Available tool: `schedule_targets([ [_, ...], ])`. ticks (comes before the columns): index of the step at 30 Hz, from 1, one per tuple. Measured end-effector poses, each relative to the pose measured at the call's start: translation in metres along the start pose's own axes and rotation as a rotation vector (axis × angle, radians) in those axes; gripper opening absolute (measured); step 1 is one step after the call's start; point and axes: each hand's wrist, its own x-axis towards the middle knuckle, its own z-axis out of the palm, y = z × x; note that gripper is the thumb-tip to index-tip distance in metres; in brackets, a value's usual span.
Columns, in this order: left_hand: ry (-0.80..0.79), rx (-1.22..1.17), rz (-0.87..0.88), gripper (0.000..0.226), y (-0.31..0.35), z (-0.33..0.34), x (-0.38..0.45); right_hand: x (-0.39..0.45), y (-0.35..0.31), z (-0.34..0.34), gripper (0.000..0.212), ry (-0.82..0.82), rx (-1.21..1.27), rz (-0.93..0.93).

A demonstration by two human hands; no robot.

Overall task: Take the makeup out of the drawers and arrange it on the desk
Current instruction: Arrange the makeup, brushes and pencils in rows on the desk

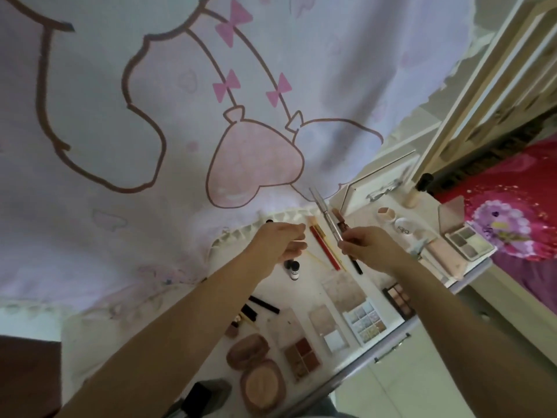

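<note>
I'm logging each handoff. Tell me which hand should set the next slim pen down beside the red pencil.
Right. The right hand already grips the slim silver pens, just right of the red pencil on the desk. The left hand hovers there, seemingly holding nothing.

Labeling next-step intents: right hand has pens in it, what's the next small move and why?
Probably lower the right hand and lay the slim pens it grips on the desk beside the red pencil, parallel to it. Those pens are held above the desk, while the other slim sticks already lie in a row there. The left hand hovers nearby with nothing clearly in it.
</note>
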Motion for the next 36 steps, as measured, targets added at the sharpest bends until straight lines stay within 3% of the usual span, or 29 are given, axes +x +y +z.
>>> schedule_targets([
  [2,0.124,0.084,-0.045,0.013,-0.009,-0.021,0.006,0.008,0.008,0.019,0.028,-0.058,-0.171,0.092],
  [5,0.264,0.008,-0.115,0.013,-0.029,-0.061,0.012,0.021,0.022,0.061,0.031,-0.147,-0.328,0.188],
  [8,0.398,0.042,-0.168,0.021,-0.051,-0.092,0.014,0.031,0.028,0.094,0.029,-0.193,-0.414,0.185],
  [13,0.450,0.280,-0.190,0.024,-0.083,-0.119,0.018,0.053,0.026,0.114,0.025,-0.178,-0.552,0.118],
  [18,0.413,0.985,-0.100,0.026,-0.106,-0.131,0.023,0.069,0.030,0.113,0.025,-0.097,-0.581,0.153],
  [21,0.374,1.207,0.005,0.032,-0.113,-0.132,0.029,0.072,0.035,0.108,0.026,-0.049,-0.581,0.205],
  [25,0.194,1.436,0.198,0.039,-0.122,-0.122,0.047,0.067,0.036,0.101,0.035,0.008,-0.569,0.194],
  [28,0.026,1.613,0.199,0.035,-0.125,-0.110,0.059,0.061,0.034,0.099,0.032,0.087,-0.527,0.098],
  [33,-0.001,1.733,0.274,0.023,-0.123,-0.104,0.060,0.044,0.032,0.091,0.035,0.336,-0.410,-0.289],
  [36,0.020,1.618,0.435,0.009,-0.113,-0.105,0.053,0.032,0.023,0.086,0.031,0.392,-0.303,-0.446],
])
